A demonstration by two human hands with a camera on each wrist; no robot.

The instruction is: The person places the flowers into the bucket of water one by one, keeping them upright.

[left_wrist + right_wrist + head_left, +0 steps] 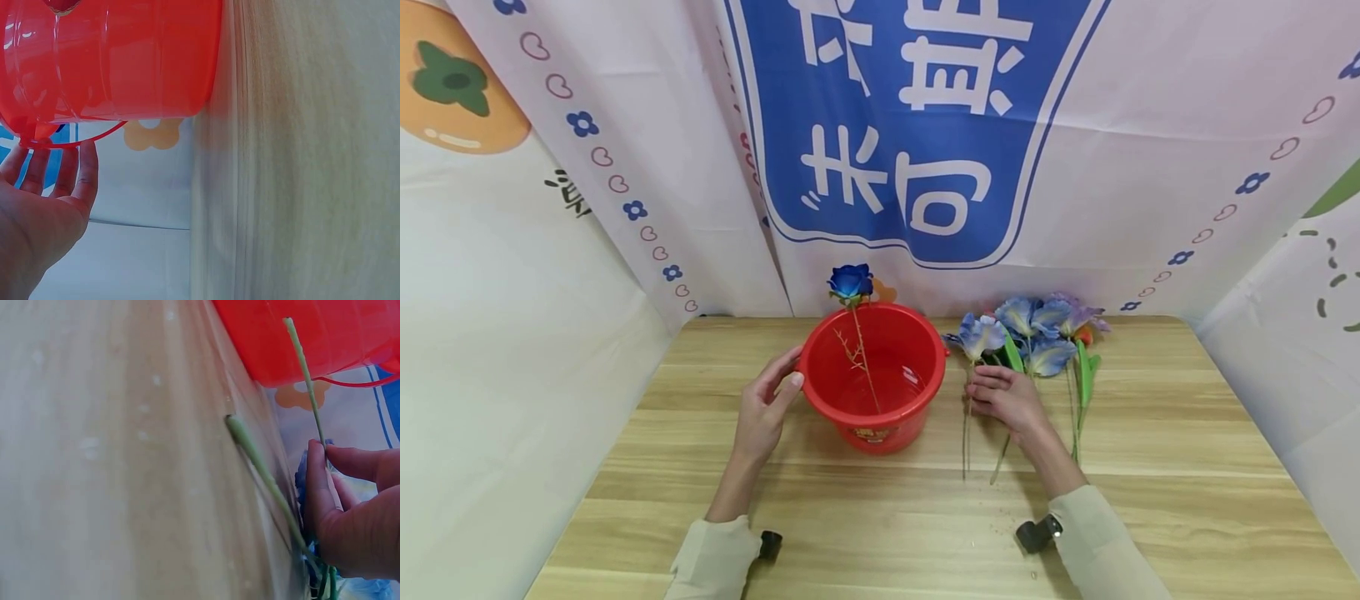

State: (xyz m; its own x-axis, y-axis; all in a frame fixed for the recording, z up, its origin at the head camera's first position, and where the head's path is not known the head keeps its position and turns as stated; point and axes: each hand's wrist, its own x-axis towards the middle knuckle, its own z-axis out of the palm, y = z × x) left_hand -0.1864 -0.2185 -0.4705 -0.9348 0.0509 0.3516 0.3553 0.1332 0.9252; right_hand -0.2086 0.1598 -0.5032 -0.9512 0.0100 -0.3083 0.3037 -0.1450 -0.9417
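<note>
Pinches the thin green stem [304,365] of a ruffled pale-blue artificial flower [981,336] between thumb and fingers of the right hand [1011,404], near the round red plastic bucket [902,433]. Touches the bucket's left rim with loosely extended fingers of the left hand [763,410]. Shows a deep-blue rose [850,282] leaning inside the bucket, and more blue and lilac flowers [1049,354] beside the right hand on the pale wood-grain table [880,517].

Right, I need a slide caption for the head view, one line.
Left hand touches a red bucket holding one blue rose; right hand pinches a flower stem beside more flowers.
</note>
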